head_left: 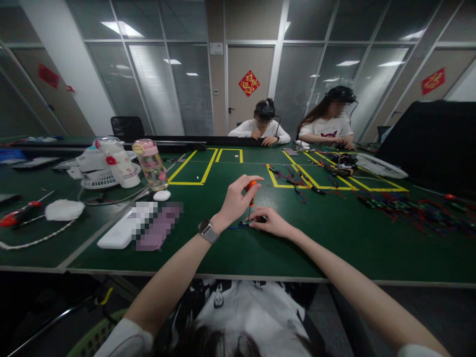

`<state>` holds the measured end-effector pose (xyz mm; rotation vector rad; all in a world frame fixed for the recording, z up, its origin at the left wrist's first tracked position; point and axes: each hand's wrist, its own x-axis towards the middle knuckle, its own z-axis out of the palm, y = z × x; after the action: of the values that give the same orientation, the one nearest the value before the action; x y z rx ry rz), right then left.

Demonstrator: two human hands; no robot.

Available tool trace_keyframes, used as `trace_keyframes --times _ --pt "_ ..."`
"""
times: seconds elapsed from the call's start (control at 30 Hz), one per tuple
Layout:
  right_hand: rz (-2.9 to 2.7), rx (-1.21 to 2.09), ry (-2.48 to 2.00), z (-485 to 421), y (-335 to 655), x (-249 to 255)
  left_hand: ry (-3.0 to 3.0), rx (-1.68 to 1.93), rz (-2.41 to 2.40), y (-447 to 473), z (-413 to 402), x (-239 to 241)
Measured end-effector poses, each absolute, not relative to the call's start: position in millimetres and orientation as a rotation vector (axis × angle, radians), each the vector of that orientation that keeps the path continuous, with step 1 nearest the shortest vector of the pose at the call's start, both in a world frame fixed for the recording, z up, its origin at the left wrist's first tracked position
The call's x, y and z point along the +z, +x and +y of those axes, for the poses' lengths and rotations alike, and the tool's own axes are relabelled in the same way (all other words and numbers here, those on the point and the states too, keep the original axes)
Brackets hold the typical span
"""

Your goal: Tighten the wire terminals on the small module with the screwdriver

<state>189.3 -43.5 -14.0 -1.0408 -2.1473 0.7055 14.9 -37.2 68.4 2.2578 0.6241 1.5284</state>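
My left hand [237,198], with a watch on its wrist, is closed round the orange handle of a small screwdriver [252,191] held upright, tip down. The tip meets a small dark component with blue wires [247,223] lying on the green table [260,248]. My right hand [270,221] lies on the table just right of the tip, fingers pinched on that component and holding it down.
Two bottles [151,163] and a small white fan [100,173] stand at the left. A white case [119,234] lies near my left forearm. Bundles of red and blue wires [416,208] lie at the right. Two people sit at the far side. Yellow tape outlines mark the table.
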Motion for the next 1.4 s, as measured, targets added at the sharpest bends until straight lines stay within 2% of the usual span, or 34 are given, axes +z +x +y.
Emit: trace_keyframes --times 0.2,0.47,0.73,1.4 --pt "-2.152 0.716 -1.023 -41.9 190.4 -14.7 2.108 1.422 0.54 17.1 -33.8 63.4" --pt "-2.143 0.705 -1.046 -40.1 189.9 -17.7 2.248 1.623 0.673 15.4 -35.5 67.1" --pt "-2.064 0.815 -1.053 -39.0 190.0 -18.6 2.008 1.43 0.464 17.0 -34.9 64.1" --pt "-2.04 0.837 -1.029 -41.8 190.6 -15.0 2.005 1.456 0.521 18.2 -34.9 62.3"
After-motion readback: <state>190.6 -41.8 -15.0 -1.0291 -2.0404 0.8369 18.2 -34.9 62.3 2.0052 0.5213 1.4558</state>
